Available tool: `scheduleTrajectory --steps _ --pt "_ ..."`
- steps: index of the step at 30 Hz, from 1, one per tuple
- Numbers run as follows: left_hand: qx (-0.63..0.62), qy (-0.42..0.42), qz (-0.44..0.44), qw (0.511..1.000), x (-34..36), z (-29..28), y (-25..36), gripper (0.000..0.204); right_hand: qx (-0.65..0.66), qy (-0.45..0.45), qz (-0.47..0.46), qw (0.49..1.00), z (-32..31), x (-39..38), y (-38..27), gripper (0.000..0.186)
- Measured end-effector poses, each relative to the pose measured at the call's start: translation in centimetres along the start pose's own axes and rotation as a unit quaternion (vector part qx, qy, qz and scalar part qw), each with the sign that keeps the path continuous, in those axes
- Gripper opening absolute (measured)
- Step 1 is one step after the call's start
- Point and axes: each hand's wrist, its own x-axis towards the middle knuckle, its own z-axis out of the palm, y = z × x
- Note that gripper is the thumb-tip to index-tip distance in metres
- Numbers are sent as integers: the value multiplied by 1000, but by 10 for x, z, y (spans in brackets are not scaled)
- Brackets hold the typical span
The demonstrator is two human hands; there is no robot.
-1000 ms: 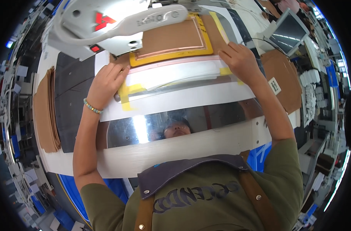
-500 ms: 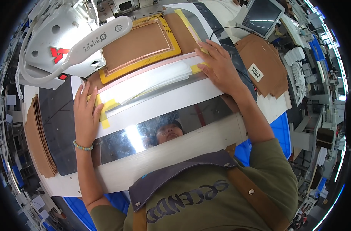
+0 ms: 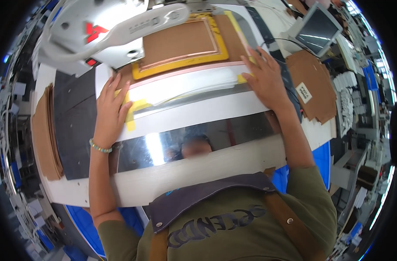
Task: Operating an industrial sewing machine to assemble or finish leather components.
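Observation:
A brown panel lies under the machine head, with a yellow frame on top that has a copper-coloured inner edge. In front of it are a pink strip and a white padded strip fixed with yellow tape. My left hand rests at the left end of this assembly, fingers stretched out beside the tape. At its right end lies my right hand, fingers spread along the brown panel's edge and thumb near the tape. Neither hand grasps anything.
A white machine head with a curved grey lamp arm overhangs the left. Brown pieces are stacked at left and right. A small screen stands at the far right. A shiny metal plate lines the near side.
The whole view has shifted, so the bench appears farther right and slightly higher. Both hands keep their places on the assembly, fingers still stretched out.

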Motion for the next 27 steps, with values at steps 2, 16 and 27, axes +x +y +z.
scheduleTrajectory --steps 2,16,27 --pt "10 21 -5 1000 1 1 3 53 4 -4 4 1000 -2 -4 4 50" --pt "60 45 -17 997 -7 -6 -9 47 53 -40 28 997 -1 -4 2 50" --pt "20 46 -5 999 2 -4 -3 42 60 -1 15 998 -1 -14 12 47"
